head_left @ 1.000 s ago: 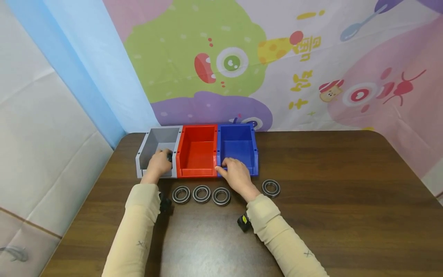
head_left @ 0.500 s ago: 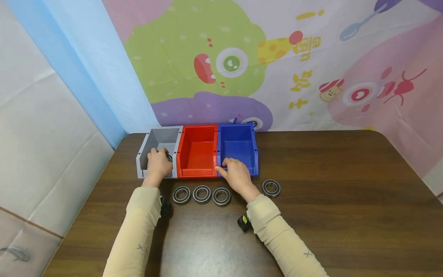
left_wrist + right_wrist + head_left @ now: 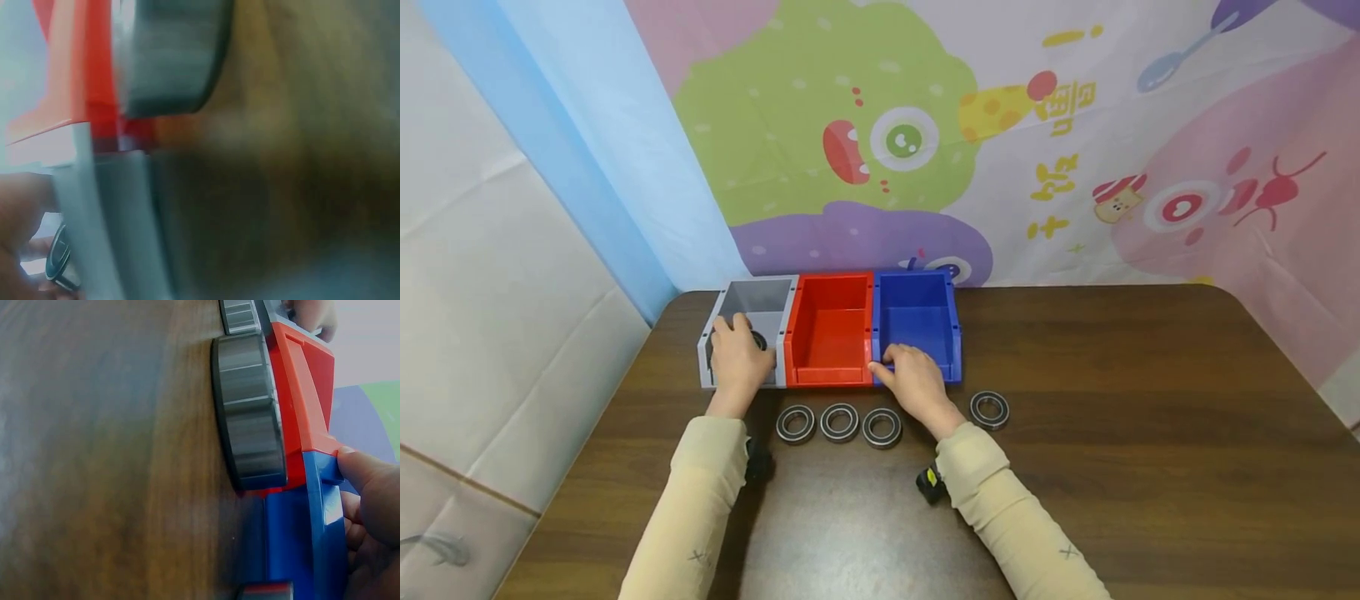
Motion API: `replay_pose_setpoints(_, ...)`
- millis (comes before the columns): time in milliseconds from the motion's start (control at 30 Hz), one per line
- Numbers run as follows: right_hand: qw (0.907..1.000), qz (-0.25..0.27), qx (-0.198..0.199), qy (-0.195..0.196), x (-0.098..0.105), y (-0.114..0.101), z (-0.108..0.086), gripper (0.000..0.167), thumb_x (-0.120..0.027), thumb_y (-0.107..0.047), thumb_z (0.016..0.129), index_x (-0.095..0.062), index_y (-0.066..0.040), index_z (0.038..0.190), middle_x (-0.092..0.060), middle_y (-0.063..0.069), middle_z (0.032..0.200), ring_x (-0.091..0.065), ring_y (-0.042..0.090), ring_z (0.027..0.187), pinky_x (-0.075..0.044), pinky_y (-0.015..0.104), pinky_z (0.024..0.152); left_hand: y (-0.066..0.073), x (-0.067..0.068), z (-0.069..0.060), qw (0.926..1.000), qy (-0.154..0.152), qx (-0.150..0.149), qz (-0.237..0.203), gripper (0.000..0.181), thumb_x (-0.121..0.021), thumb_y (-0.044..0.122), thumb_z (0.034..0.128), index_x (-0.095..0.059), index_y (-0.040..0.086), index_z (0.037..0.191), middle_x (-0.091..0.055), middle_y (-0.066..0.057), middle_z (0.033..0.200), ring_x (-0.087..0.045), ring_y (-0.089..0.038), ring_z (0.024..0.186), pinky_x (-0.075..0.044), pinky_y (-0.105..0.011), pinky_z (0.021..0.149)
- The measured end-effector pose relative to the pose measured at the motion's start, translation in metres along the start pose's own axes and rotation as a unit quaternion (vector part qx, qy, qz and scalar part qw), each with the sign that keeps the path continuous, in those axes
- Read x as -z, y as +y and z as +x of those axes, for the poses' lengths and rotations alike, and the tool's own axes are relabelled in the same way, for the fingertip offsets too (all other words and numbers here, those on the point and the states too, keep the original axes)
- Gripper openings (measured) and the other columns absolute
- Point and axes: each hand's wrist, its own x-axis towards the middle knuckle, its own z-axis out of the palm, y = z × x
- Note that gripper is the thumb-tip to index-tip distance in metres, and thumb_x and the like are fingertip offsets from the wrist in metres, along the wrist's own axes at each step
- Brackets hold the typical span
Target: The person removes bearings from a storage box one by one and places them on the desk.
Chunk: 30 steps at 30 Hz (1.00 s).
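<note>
Inside the grey bin [image 3: 760, 293], my left hand [image 3: 739, 362] pinches a ball bearing [image 3: 759, 340], a dark ring largely covered by the fingers. In the left wrist view that bearing [image 3: 59, 256] sits tilted between thumb and fingers, behind the bin's front wall. At the front of the blue bin [image 3: 917, 317], my right hand [image 3: 916, 383] holds the rim. Its thumb lies at the corner beside the red bin [image 3: 831, 333], and its other fingers curl over into the blue one. Part of those fingers is hidden in the head view.
In front of the bins, three bearings lie flat in a row: a left one [image 3: 795, 424], a middle one [image 3: 839, 422] and a right one [image 3: 882, 427]. Another bearing [image 3: 989, 410] lies right of my right wrist. A printed cloth [image 3: 850, 108] hangs behind the brown table [image 3: 1112, 417].
My left hand has shifted slightly left within the grey bin, its fingers spreading a little, and the bearing has moved with it. My right hand stays at the blue bin.
</note>
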Motion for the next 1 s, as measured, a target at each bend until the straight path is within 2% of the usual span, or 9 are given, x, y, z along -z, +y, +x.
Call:
replay_pose_setpoints(167, 1.0000, 0.000, -0.001, -0.002, -0.001, 0.000, -0.001, 0.030, -0.060, -0.038, 0.085, -0.063, -0.008, 0.088, -0.064, 0.006, 0.085, -0.058, 0.024, 0.080, -0.047, 0.035, 0.072, 0.000, 0.015, -0.009, 0.9992, 0.022, -0.028, -0.020, 0.038, -0.061, 0.008, 0.0678, -0.046, -0.003, 0.101, -0.038, -0.024, 0.102, -0.040, -0.040, 0.093, -0.039, -0.049, 0.070)
replay_pose_setpoints(300, 1.0000, -0.001, 0.003, -0.002, -0.001, 0.000, -0.001, 0.030, -0.059, -0.038, 0.085, -0.063, -0.008, 0.088, -0.064, 0.006, 0.085, -0.058, 0.024, 0.079, -0.047, 0.035, 0.071, 0.001, 0.028, -0.023, 0.9986, 0.036, -0.030, -0.024, 0.036, -0.061, 0.009, 0.0695, -0.048, -0.002, 0.102, -0.038, -0.022, 0.100, -0.037, -0.037, 0.093, -0.040, -0.047, 0.065)
replay_pose_setpoints(400, 1.0000, -0.003, 0.004, 0.000, -0.001, 0.000, -0.001, 0.030, -0.060, -0.038, 0.085, -0.063, -0.008, 0.088, -0.064, 0.006, 0.084, -0.058, 0.024, 0.079, -0.047, 0.035, 0.071, 0.003, 0.037, -0.036, 0.9981, 0.036, -0.036, -0.034, 0.037, -0.062, 0.008, 0.0694, -0.051, -0.002, 0.102, -0.039, -0.022, 0.100, -0.038, -0.038, 0.093, -0.039, -0.046, 0.066)
replay_pose_setpoints(500, 1.0000, -0.002, 0.006, 0.005, 0.000, -0.001, -0.001, 0.030, -0.060, -0.037, 0.085, -0.063, -0.008, 0.088, -0.064, 0.006, 0.083, -0.058, 0.024, 0.078, -0.047, 0.035, 0.071, 0.004, 0.043, -0.050, 0.9984, 0.007, -0.040, -0.039, 0.038, -0.064, 0.009, 0.0688, -0.052, -0.004, 0.103, -0.042, -0.024, 0.100, -0.040, -0.040, 0.093, -0.038, -0.047, 0.069)
replay_pose_setpoints(667, 0.9999, -0.006, 0.010, 0.007, 0.000, -0.001, -0.001, 0.030, -0.060, -0.038, 0.085, -0.063, -0.008, 0.087, -0.064, 0.006, 0.082, -0.058, 0.024, 0.077, -0.047, 0.034, 0.069, 0.001, 0.047, -0.066, 0.9971, -0.069, -0.025, -0.021, 0.042, -0.067, 0.011, 0.0651, -0.056, -0.004, 0.102, -0.048, -0.027, 0.100, -0.048, -0.045, 0.091, -0.041, -0.051, 0.073)
replay_pose_setpoints(800, 0.9999, -0.004, 0.009, 0.002, -0.001, -0.002, -0.001, 0.030, -0.059, -0.038, 0.085, -0.063, -0.008, 0.087, -0.064, 0.006, 0.083, -0.058, 0.024, 0.078, -0.047, 0.035, 0.070, -0.005, 0.046, -0.073, 0.9929, -0.117, -0.021, -0.004, 0.042, -0.068, 0.011, 0.0632, -0.058, -0.004, 0.101, -0.050, -0.029, 0.100, -0.053, -0.047, 0.087, -0.043, -0.052, 0.072)
replay_pose_setpoints(1000, 1.0000, 0.002, 0.005, 0.001, 0.000, -0.001, -0.001, 0.030, -0.059, -0.037, 0.086, -0.063, -0.008, 0.089, -0.064, 0.007, 0.084, -0.057, 0.023, 0.078, -0.047, 0.034, 0.071, -0.007, 0.040, -0.075, 0.9850, -0.166, -0.042, 0.020, 0.042, -0.068, 0.012, 0.0637, -0.059, -0.006, 0.101, -0.054, -0.028, 0.096, -0.056, -0.043, 0.082, -0.045, -0.052, 0.072)
